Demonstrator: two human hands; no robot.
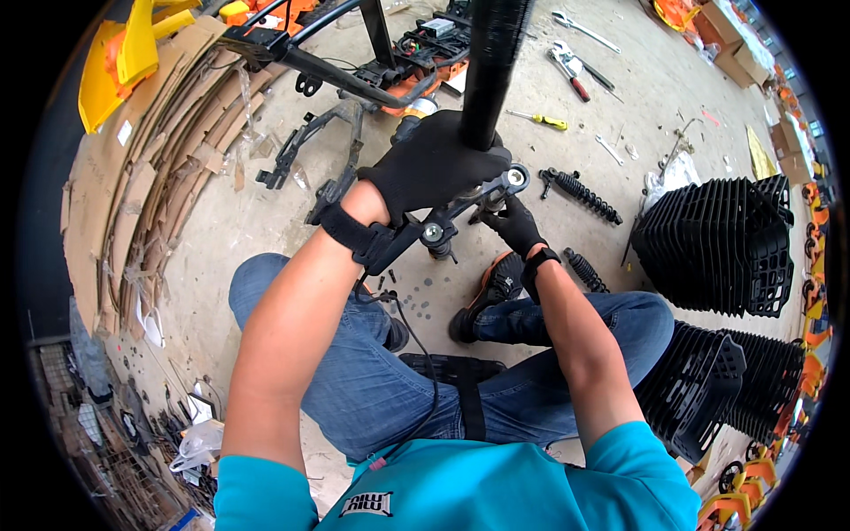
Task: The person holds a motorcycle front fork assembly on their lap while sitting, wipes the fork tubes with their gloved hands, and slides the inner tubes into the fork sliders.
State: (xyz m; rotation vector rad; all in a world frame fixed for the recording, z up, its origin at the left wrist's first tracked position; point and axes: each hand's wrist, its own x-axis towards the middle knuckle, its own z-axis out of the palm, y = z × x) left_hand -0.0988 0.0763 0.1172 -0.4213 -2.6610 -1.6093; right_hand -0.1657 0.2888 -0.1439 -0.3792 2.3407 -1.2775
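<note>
A thick black tube (496,71) comes down from the top of the view. My left hand (434,164), in a black glove, is closed around its lower end. Just below sits a black metal bracket (460,205) with a bright bolt (432,232) at one end and a silver ring-shaped end (516,177) at the other. My right hand (515,226), gloved too, has its fingers closed at the bracket's underside, beneath the ring. Its fingertips are partly hidden there. Beside that hand a black coil-spring shock absorber (583,196) lies on the floor.
A black frame (345,84) stands ahead left, near stacked cardboard (146,177). On the concrete lie a yellow screwdriver (538,119), red-handled pliers (568,71) and wrenches (611,150). Black plastic baskets (708,248) are stacked at right. A second shock absorber (584,270) rests by my right knee.
</note>
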